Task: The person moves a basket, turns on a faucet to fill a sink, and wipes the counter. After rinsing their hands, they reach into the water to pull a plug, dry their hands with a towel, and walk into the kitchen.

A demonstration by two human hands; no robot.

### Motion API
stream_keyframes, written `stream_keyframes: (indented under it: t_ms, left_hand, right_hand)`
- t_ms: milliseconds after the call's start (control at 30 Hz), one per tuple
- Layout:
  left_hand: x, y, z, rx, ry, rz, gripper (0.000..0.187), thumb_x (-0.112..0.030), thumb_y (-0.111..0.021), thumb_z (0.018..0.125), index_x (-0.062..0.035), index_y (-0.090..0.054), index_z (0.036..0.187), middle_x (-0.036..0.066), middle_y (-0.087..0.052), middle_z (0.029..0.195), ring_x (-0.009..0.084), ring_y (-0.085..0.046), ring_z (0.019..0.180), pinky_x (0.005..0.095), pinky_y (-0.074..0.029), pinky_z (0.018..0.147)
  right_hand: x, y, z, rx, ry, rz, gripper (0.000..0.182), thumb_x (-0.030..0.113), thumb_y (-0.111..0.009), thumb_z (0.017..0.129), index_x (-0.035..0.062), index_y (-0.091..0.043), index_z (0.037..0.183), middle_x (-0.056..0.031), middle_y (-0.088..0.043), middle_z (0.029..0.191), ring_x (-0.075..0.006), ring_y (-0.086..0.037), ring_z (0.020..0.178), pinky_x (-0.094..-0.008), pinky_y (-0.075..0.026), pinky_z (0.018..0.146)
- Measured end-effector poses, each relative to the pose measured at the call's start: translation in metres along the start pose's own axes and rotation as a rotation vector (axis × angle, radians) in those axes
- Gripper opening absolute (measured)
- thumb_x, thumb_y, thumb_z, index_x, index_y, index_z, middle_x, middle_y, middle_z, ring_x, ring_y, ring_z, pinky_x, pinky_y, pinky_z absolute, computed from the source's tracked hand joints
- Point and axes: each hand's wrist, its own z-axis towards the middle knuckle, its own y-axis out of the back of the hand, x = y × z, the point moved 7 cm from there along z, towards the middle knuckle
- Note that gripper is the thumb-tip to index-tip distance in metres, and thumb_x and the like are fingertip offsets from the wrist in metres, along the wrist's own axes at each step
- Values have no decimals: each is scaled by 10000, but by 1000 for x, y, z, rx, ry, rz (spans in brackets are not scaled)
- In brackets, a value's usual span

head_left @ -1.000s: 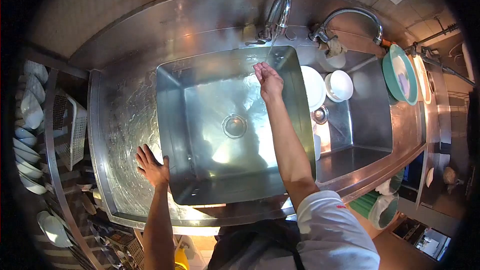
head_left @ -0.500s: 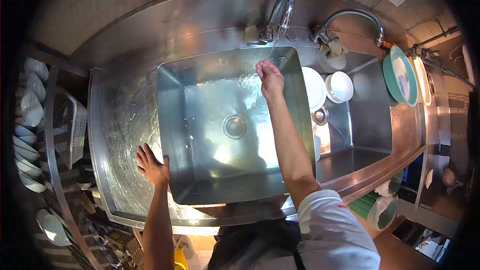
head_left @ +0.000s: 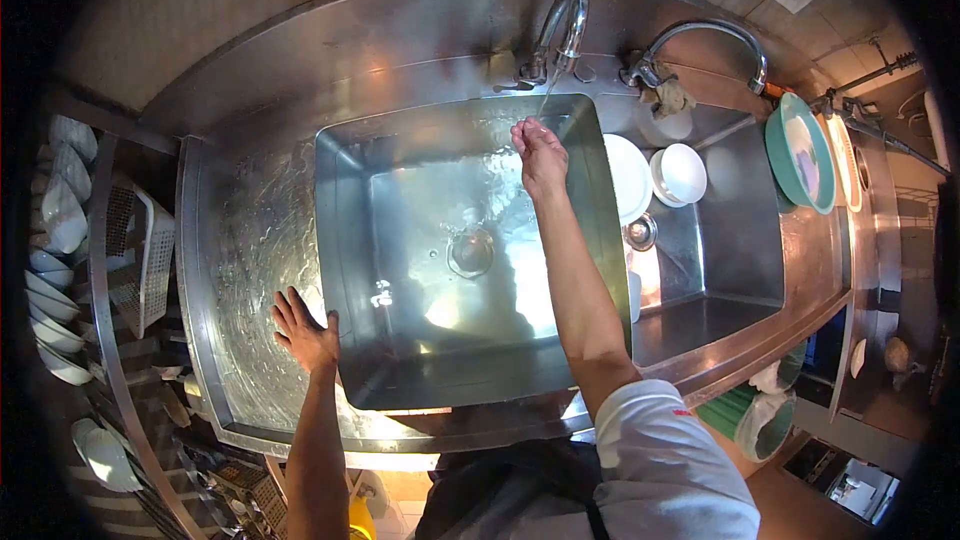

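My right hand is under the thin water stream from the left faucet, its fingers curled together; whether anything is in them is hidden. Below it, the large steel sink has water in it, with a round drain under the water. My left hand rests with fingers spread on the wet steel counter, beside the sink's left edge, holding nothing.
The right basin holds a white plate and white bowls. A second faucet, a cloth and a green basin are farther right. Racked dishes stand at left.
Both hands stay where they were. The ripples and bright reflections on the water in the large sink have shifted.
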Motion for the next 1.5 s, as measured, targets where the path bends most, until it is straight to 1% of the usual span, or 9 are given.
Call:
stream_keyframes:
  t_ms: [367, 867, 1167, 1500]
  left_hand:
    - [-2, 1, 1, 9, 17, 16, 871, -333, -619, 624, -174, -199, 1370, 68, -133, 1440, 308, -108, 1321, 565, -109, 1015]
    - [-1, 1, 0, 13, 16, -9, 878, -324, -633, 625, -181, -195, 1372, 73, -132, 1439, 305, -91, 1325, 570, -110, 1013]
    - [0, 0, 0, 10, 16, 19, 879, -340, -635, 625, -183, -198, 1371, 72, -134, 1439, 305, -101, 1323, 559, -116, 1017]
    - [-2, 2, 0, 17, 18, 10, 871, -335, -625, 630, -181, -196, 1372, 77, -133, 1438, 310, -107, 1320, 566, -114, 1014]
  right_hand:
    - [1, 1, -2, -7, 8, -10, 174, 52, -546, 836, -46, -522, 978, -112, -587, 846, -186, -596, 733, -253, -507, 668]
    - [2, 0, -3, -7, -2, -38, 196, 69, -550, 838, -37, -512, 998, -107, -589, 840, -175, -595, 729, -234, -509, 655]
    - [2, 0, -2, -5, -9, -50, 163, 81, -560, 835, -20, -534, 961, -92, -590, 822, -167, -591, 724, -235, -507, 656]
    - [2, 0, -3, -22, -16, -35, 174, 75, -562, 832, -33, -524, 962, -102, -586, 830, -172, -592, 726, -247, -514, 665]
